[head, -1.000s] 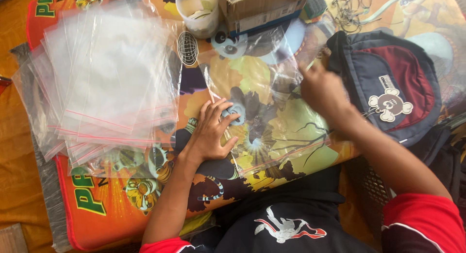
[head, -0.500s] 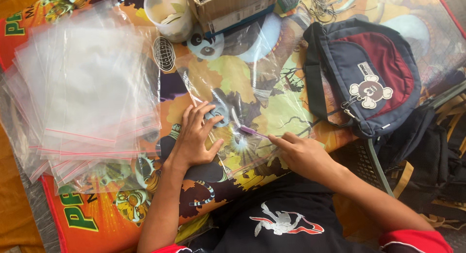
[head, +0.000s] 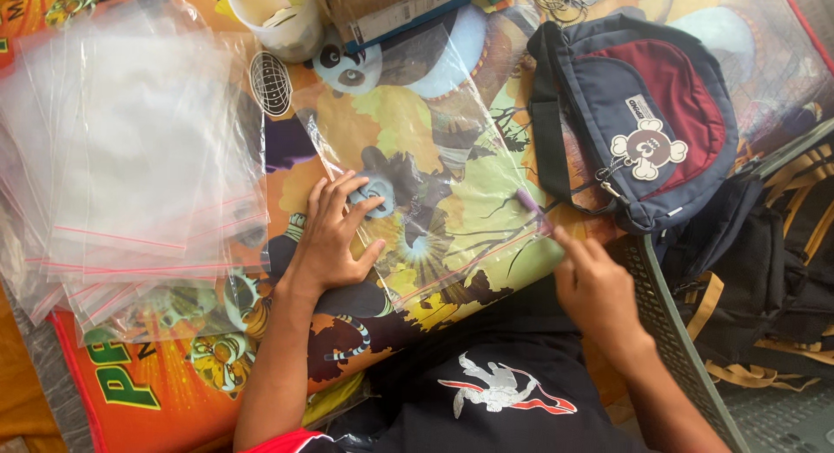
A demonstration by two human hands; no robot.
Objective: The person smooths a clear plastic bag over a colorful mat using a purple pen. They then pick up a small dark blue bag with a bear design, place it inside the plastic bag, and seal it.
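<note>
A clear plastic zip bag [head: 434, 149] lies flat on a colourful cartoon-printed table cover [head: 156, 392]. My left hand [head: 334, 236] presses flat on the bag's near left part, fingers spread. My right hand [head: 595, 292] is at the bag's near right corner, by its red-lined zip edge [head: 469, 262]. The fingers pinch a small purple piece [head: 530, 205] lying at that edge. Whether the piece is inside the bag I cannot tell.
A thick stack of clear zip bags [head: 130, 166] lies at the left. A white cup [head: 278, 19] and a cardboard box [head: 391, 6] stand at the far edge. A blue and maroon pouch [head: 651, 114] lies at the right, beside black bags [head: 782, 271] off the table.
My right hand came from the far right of the bag down to its near edge, then slid right along the zip line to the corner. My left hand stayed pressed on the bag.
</note>
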